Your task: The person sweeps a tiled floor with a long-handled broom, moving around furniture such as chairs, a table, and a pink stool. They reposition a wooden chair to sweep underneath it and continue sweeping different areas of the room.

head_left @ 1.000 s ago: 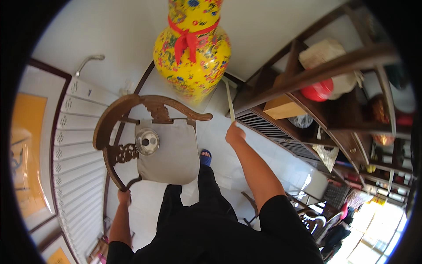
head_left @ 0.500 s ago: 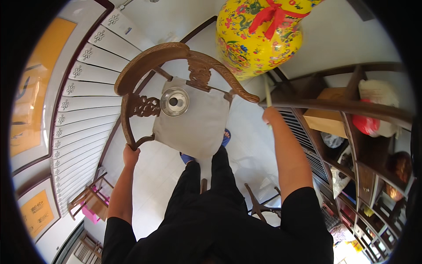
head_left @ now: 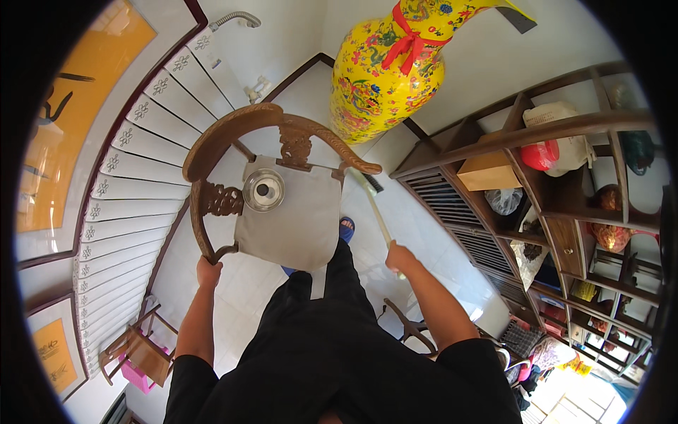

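Note:
My left hand (head_left: 208, 272) grips the end of the carved armrest of a wooden armchair (head_left: 236, 126). A grey cover (head_left: 296, 222) lies over the chair's seat. On it, close to the left armrest, rests a round steel bowl (head_left: 252, 196) with a dark round spot at its middle. My right hand (head_left: 400, 258) is closed around the long pale handle of a brush (head_left: 379, 212). The brush's dark bristles hang beside the chair's right armrest end, above the floor.
A tall yellow flowered vase (head_left: 385, 78) with a red ribbon stands beyond the chair. White radiator panels (head_left: 134, 191) line the left wall. Wooden shelves (head_left: 487, 152) holding bags and a box run along the right. Behind me are another chair (head_left: 409, 326) and a small stool (head_left: 145, 346).
My right hand has drawn back toward me and left, bringing the brush head into sight beside the armrest. The view has shifted; my left hand keeps its grip on the chair.

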A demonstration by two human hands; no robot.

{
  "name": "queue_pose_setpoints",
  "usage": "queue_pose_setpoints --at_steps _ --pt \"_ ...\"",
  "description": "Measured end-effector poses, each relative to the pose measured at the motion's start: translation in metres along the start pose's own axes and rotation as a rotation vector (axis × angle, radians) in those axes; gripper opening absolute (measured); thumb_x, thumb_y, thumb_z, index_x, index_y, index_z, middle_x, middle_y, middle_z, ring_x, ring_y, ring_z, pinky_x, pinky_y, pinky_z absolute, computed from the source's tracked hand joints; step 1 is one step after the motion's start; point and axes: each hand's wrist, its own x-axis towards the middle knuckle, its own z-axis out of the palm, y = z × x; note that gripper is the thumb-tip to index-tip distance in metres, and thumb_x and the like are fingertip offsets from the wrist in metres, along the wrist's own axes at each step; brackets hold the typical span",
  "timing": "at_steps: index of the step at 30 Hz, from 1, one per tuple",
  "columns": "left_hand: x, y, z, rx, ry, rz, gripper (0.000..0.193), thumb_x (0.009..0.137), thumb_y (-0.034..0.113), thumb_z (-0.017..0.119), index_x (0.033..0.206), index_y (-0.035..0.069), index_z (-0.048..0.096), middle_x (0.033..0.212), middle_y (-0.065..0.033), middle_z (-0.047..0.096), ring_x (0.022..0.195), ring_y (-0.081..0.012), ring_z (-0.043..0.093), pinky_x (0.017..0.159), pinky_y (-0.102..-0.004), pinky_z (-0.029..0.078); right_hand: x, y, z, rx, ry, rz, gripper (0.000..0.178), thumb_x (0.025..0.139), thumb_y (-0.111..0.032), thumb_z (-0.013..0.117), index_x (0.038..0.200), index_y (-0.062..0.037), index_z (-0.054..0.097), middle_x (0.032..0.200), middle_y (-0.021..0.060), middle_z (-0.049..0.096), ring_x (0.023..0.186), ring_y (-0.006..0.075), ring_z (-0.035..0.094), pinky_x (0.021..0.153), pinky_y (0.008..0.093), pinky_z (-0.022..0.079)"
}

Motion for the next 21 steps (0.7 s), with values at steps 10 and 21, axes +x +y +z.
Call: queue_pose_setpoints --at_steps 10,21 --pt "-0.034 -0.102 -0.018 -0.035 0.033 -0.092 0.037 0.066 0.014 0.071 0.097 -0.001 0.059 0.09 -0.0198 0.066 0.087 -0.0375 0.064 0.077 -0.0441 0.05 -0.1 0.033 0.018 0.122 0.141 0.07 0.071 0.078 -0.01 0.052 0.143 -0.0032 0.025 0.101 0.0289 0.063 0.094 0.0404 0.063 0.081 0.0451 0.05" --pt "-0.035 -0.115 -0.013 0.049 0.09 -0.099 0.042 0.068 0.015 0.073 0.101 -0.001 0.055 0.092 -0.0196 0.065 0.087 -0.0367 0.063 0.078 -0.0438 0.05 0.013 -0.036 0.031 0.219 -0.049 -0.087 0.072 0.072 -0.004 0.056 0.136 0.0123 0.03 0.087 0.0283 0.064 0.077 0.038 0.067 0.064 0.0446 0.053"
